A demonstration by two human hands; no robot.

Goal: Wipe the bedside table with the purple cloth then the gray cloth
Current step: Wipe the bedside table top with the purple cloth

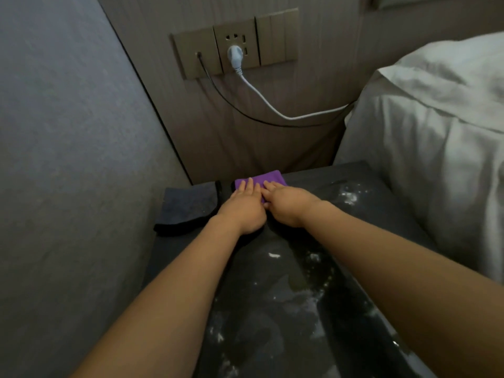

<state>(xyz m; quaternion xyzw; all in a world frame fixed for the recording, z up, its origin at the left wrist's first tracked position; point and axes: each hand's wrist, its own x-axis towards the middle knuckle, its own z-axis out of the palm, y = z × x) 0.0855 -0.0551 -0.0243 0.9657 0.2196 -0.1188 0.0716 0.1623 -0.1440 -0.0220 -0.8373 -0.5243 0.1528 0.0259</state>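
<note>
Right now the purple cloth (268,178) lies folded at the far edge of the bench (381,203), against the wall panel, and both your hands rest flat on it: left hand (244,205) and right hand (286,204) side by side, fingers (249,186) straight and pressing, gripping nothing. Flat palms could slide over the fabric, so the cloth may bunch or stay behind when you pull. The white powder (347,196) lies to the right and nearer you; a fast sweep could push it off the edge or onto the bed (425,137) just beside. The gray cloth (188,207) sits close to your left hand, so a wide stroke could dirty it or knock it off early.
</note>
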